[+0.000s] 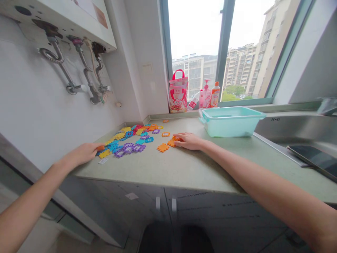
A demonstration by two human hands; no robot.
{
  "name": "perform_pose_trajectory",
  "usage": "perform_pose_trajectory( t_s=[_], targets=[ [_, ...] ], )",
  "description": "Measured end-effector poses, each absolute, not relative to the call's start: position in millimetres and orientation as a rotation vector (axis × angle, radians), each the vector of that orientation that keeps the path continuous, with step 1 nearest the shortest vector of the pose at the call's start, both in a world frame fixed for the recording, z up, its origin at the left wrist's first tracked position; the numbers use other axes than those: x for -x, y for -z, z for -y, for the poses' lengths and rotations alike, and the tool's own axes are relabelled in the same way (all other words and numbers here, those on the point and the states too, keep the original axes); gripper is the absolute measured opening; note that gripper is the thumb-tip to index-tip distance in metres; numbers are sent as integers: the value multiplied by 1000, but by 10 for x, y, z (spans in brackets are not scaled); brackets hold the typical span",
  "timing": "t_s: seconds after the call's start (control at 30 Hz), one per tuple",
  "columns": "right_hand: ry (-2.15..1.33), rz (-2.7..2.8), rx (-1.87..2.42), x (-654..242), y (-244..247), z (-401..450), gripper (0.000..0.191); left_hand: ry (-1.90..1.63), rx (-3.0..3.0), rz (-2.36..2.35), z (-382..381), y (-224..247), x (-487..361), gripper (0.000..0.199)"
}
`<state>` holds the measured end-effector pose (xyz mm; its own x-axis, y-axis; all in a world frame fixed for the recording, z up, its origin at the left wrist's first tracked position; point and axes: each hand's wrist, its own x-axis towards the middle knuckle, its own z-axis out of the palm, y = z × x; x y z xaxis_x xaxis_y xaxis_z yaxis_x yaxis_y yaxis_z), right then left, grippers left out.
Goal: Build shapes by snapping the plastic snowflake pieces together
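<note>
My left hand point(86, 152) is at the left end of the counter, its fingers closed on an orange piece point(100, 148) beside the pile. Under the fingertips of my right hand point(187, 141) lies an orange piece point(172, 142), the fingers bent around its right side. Another orange piece point(163, 147) lies just left of it. Between the hands spreads a pile of flat notched pieces: purple ones point(128, 149) in front, blue ones point(113, 145) and yellow ones point(119, 136) at the left, red and orange ones at the back.
A teal plastic tub point(230, 126) stands on the counter point(163, 172) right of my right hand. Farther right are a steel sink point(289, 130) and a dark flat panel point(313, 158). A pink bag point(178, 95) and bottles point(205, 95) line the window. Pipes hang on the left wall.
</note>
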<state>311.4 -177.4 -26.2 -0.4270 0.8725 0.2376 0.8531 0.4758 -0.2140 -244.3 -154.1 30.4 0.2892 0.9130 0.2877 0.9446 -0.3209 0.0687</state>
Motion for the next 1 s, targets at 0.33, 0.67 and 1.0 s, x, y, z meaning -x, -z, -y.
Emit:
perform_pose_trajectory(
  t_s=[0.33,0.67,1.0],
  targets=[
    [-70,2424,1462,-3111,263,1763,71,462,2538,1355,1637,-496,844,36],
    [-96,2431,1481,-3132,233,1779,65,417,2479,1295,1023,30,-359,50],
    [-81,2423,1488,-3106,222,1793,67,-5,2762,1211,640,59,15,80]
  ],
)
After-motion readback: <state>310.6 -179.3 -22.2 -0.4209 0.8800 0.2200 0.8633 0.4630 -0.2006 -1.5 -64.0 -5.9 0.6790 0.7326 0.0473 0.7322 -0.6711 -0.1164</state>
